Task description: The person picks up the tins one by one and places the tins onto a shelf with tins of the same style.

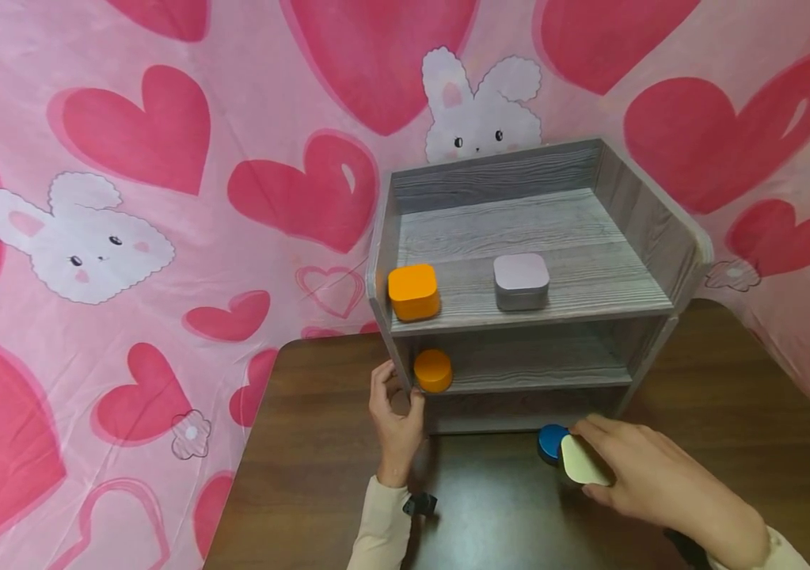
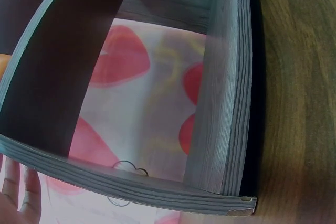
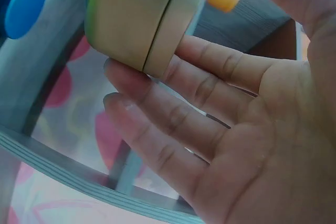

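Head view: right hand [image 1: 640, 469] grips smooth rounded-square yellow tin [image 1: 581, 461]

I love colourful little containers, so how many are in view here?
5: square orange container and lilac container on top, round orange container on the middle shelf, pale yellow container in the right hand, blue container beside it. Others may be hidden.

Five containers, folks: one orange rounded-square container [image 1: 414, 293] at centre, one lilac-grey rounded-square container [image 1: 522, 282] right of centre, one orange round container [image 1: 433, 370] low centre, one blue round container [image 1: 553, 443] and one pale-yellow rounded-square container [image 1: 585, 461] lower right! Two bare hands, left hand [image 1: 397, 419] and right hand [image 1: 643, 471]. One grey wood-grain shelf unit [image 1: 490, 237]!
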`<state>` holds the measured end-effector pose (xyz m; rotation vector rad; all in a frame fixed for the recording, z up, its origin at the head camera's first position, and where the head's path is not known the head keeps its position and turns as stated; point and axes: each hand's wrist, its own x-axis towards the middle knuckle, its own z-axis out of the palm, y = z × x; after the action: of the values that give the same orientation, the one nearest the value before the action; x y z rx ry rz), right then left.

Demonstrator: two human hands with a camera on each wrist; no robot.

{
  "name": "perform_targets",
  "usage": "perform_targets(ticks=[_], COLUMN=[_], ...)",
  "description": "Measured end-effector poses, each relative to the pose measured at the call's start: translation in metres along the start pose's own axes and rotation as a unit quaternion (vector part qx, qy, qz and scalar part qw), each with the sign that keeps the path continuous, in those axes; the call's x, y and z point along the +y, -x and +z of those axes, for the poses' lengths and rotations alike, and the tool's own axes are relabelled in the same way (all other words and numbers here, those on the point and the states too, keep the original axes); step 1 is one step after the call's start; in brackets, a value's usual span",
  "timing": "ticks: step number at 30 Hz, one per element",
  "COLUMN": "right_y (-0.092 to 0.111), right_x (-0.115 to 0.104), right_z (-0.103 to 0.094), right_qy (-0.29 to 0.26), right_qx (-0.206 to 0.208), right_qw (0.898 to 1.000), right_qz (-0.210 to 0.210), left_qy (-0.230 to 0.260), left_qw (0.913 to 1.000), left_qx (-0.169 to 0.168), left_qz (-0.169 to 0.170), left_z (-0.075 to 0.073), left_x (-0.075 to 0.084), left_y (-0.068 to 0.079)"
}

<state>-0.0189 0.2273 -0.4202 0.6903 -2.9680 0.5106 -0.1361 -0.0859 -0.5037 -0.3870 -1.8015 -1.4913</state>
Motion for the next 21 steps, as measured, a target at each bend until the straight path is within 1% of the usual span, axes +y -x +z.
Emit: perform_targets(ticks=[2, 4, 6, 11, 17, 21], right_y=[-0.001, -0.001, -0.002, -0.005, -0.006, -0.006], right_x=[-0.001, -0.001, -0.002, -0.003, -0.005, -0.007], right_z=[-0.004, -0.009, -0.013, -0.024, -0.036, -0.045], right_qy=[0.001, 0.007, 0.01, 0.03, 0.045, 0.053], right_qx=[-0.003, 0.004, 0.012, 0.037, 0.045, 0.059], right_qw=[1.0, 1.0, 1.0, 0.998, 0.997, 0.996], right_qz=[0.004, 0.0, -0.01, -0.033, -0.032, -0.044], left_qy=[-0.004, -0.005, -0.006, -0.005, 0.006, 0.009], left_qw=[1.0, 1.0, 1.0, 1.0, 0.9999, 0.9999], left_qx=[0.002, 0.003, 0.004, -0.001, -0.007, -0.009], left_qz=[0.0, 0.002, 0.005, -0.001, -0.004, 0.0], left_z=[0.001, 0.002, 0.002, 0.0, -0.002, -0.002], left_x=[-0.001, -0.001, -0.001, 0.0, 0.0, -0.001], left_y=[0.0, 0.0, 0.0, 0.0, 0.001, 0.001])
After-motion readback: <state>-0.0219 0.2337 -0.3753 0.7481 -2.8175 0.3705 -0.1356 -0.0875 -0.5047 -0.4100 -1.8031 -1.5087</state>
